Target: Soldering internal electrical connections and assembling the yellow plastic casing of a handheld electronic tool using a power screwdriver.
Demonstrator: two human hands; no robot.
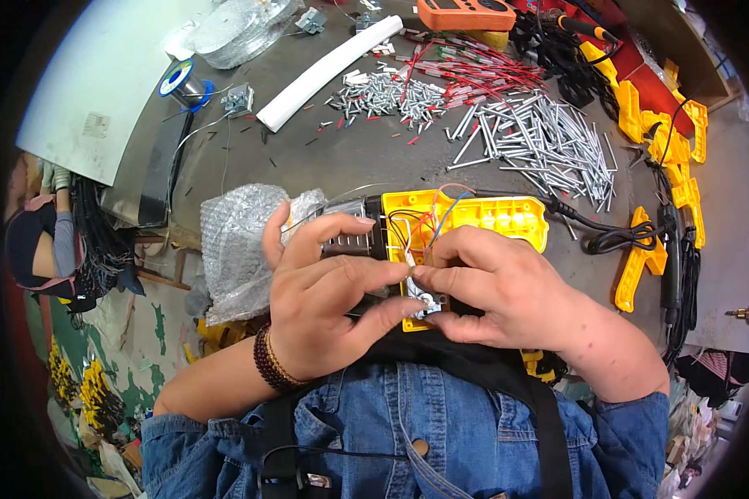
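Observation:
An open yellow tool housing half (520,218) lies in front of me, with red, white, black and blue wires (441,218) inside it. A slotted metal barrel (349,241) joins its left side. My left hand (325,287) is closed, index and thumb tips reaching a small white-and-metal part (427,303) at the housing's lower end. From the other side my right hand (499,287) pinches at the same part, its fingertips meeting my left index finger. What lies between the left fingertips is mostly hidden. Under my left hand is bubble wrap (237,241).
Long screws (549,145), short screws (387,98) and red-wired pieces (491,71) lie in piles beyond. A white tube (329,75), solder spool (183,86) and orange meter (466,14) stand farther back. Yellow housing pieces (636,266) and a black cable (591,220) lie right.

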